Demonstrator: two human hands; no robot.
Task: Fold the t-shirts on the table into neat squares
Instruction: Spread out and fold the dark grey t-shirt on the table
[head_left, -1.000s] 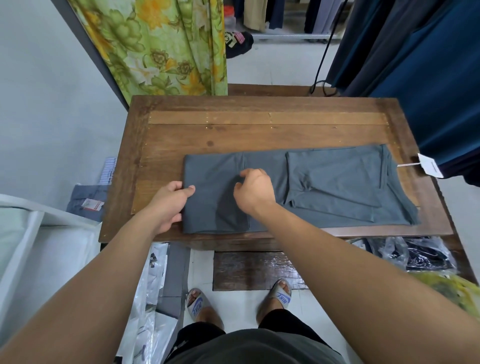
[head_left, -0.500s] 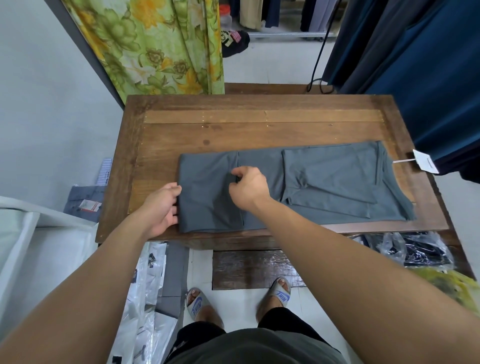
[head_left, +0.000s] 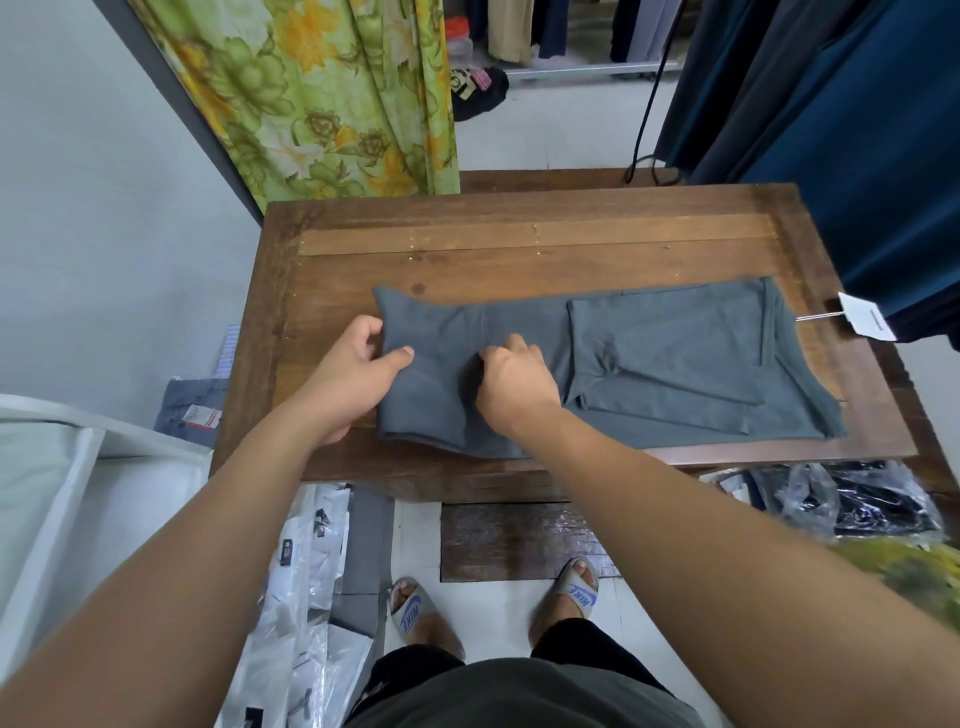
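Observation:
A grey t-shirt (head_left: 649, 364) lies folded into a long strip across the near half of the wooden table (head_left: 519, 249), sleeves folded in at its right end. My left hand (head_left: 358, 374) grips the strip's left end, thumb on top and fingers under the edge, which is raised a little off the wood. My right hand (head_left: 514, 379) presses with curled fingers on the cloth just right of it, pinching a crease in the fabric.
A white price tag (head_left: 865, 322) on a pin sticks out past the table's right edge. Dark hanging clothes (head_left: 857, 130) crowd the far right, a floral curtain (head_left: 322, 93) the far left. Plastic bags (head_left: 857, 499) lie under the table; a white frame (head_left: 47, 493) stands at left.
My left hand has moved from beside the shirt's left end to gripping it, and that end has lifted slightly. My right hand stays on the crease.

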